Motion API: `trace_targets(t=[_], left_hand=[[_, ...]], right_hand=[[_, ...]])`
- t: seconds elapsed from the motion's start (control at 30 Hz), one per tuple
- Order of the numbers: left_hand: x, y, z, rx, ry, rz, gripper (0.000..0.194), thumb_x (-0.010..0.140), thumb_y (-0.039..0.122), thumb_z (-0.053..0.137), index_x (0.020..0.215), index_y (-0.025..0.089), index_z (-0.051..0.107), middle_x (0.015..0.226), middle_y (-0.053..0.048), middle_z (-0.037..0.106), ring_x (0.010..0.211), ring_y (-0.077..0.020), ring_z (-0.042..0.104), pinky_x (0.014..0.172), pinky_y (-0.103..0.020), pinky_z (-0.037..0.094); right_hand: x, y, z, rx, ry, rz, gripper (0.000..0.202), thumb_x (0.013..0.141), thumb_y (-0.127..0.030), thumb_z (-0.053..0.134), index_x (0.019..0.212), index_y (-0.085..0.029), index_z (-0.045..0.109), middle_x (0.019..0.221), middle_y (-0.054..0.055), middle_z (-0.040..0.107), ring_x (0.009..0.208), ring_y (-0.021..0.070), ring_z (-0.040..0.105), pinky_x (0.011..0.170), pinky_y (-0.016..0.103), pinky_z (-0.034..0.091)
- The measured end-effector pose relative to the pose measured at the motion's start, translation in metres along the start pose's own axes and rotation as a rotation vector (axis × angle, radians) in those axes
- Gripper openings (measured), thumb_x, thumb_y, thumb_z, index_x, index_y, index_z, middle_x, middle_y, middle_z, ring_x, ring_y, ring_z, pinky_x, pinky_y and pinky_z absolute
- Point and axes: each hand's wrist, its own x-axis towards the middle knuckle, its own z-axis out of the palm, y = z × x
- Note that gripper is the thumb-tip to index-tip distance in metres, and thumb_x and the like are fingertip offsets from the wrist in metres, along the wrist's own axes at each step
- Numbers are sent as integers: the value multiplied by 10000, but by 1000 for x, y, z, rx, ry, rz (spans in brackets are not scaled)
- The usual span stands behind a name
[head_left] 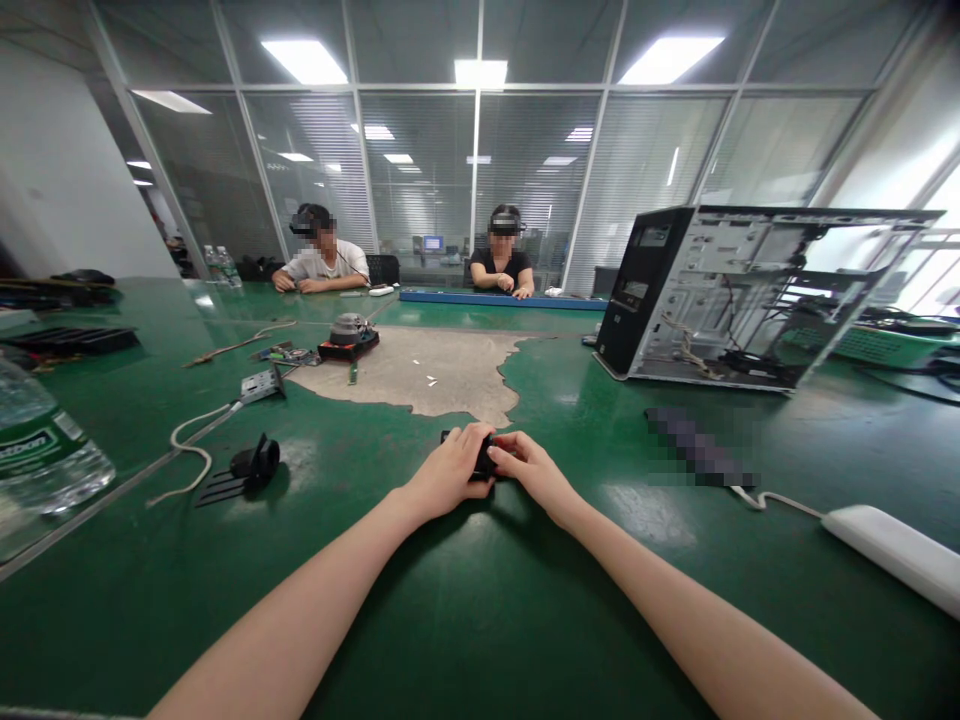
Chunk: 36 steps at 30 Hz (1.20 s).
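Note:
A small black part (484, 460) is between my hands over the green table (465, 620), mostly hidden by my fingers. My left hand (455, 468) wraps over it from the left, fingers across its top and thumb along the near side. From the right, my right hand (531, 468) pinches its edge with thumb and fingers. Just beyond my hands lies a bare, worn beige patch (465, 370) of the tabletop. To the left of my hands rests a black plastic bracket (255, 462) with a rounded piece and flat prongs.
An opened computer case (652, 290) stands at right, near a white power strip (892, 550) and a dark pixelated object (697, 445). Left are a water bottle (45, 440), a cable (180, 440) and a red-black cooler (349, 338). Two people sit across the table.

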Motion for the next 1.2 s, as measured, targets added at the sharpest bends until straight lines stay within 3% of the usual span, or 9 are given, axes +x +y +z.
trace_targets(t=[0.27, 0.4, 0.6, 0.8, 1.07, 1.2], left_hand=[[0, 1, -1, 0, 2, -6, 586, 625, 143, 585, 1134, 213, 303, 1124, -57, 445, 933, -220, 451, 808, -364, 389], [-1, 0, -1, 12, 11, 11, 590, 629, 155, 595, 1137, 207, 300, 1120, -57, 441, 943, -222, 446, 820, -360, 381], [-1, -2, 0, 15, 11, 24, 595, 630, 163, 599, 1144, 200, 301, 1121, -63, 436, 952, -221, 442, 834, -362, 374], [-1, -1, -1, 14, 7, 15, 560, 643, 165, 589, 1129, 193, 312, 1105, -65, 447, 922, -216, 453, 810, -353, 385], [-1, -1, -2, 12, 3, 23, 562, 646, 167, 587, 1133, 199, 309, 1107, -65, 444, 942, -227, 451, 819, -375, 383], [-1, -1, -1, 6, 11, 21, 566, 642, 168, 593, 1132, 200, 311, 1101, -67, 448, 929, -225, 454, 813, -377, 383]], right_hand=[[-6, -5, -3, -18, -75, -95, 297, 630, -283, 651, 861, -217, 477, 903, 3, 547, 842, 148, 558, 782, 326, 453], [-5, -4, 0, -8, -41, -43, 218, 708, -348, 566, 856, -209, 487, 812, 4, 547, 771, 140, 562, 719, 317, 470], [0, 0, 2, 33, 3, 37, 277, 693, -386, 568, 877, -186, 511, 868, 35, 567, 790, 153, 556, 712, 326, 467], [-3, -6, -2, 36, -83, -40, 322, 607, -305, 669, 842, -212, 470, 862, 2, 545, 812, 146, 559, 753, 319, 453], [-1, -2, 2, 34, -6, 14, 280, 683, -401, 578, 855, -196, 496, 837, 15, 550, 768, 136, 543, 688, 305, 469], [0, -1, 0, 1, -56, 13, 285, 677, -380, 585, 875, -193, 501, 875, 32, 547, 798, 153, 546, 708, 329, 465]])
